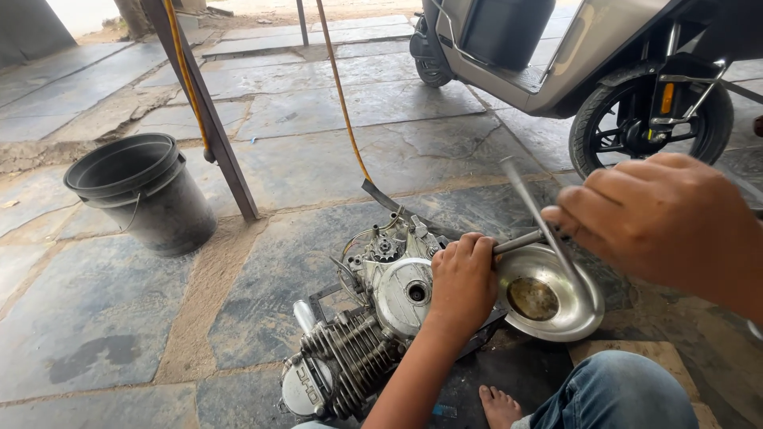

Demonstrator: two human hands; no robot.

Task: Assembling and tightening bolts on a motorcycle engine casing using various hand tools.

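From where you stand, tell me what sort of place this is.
Probably an open-air roadside repair spot for two-wheelers. A removed engine lies on the stone-slab floor, a scooter is parked close by, and a black bucket stands near a steel post.

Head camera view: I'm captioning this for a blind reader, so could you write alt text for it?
A person's left hand and right hand grip a metal T-shaped wrench over a small engine lying on a stone floor, beside a shallow steel bowl. A black bucket stands at the left and a scooter is parked behind.
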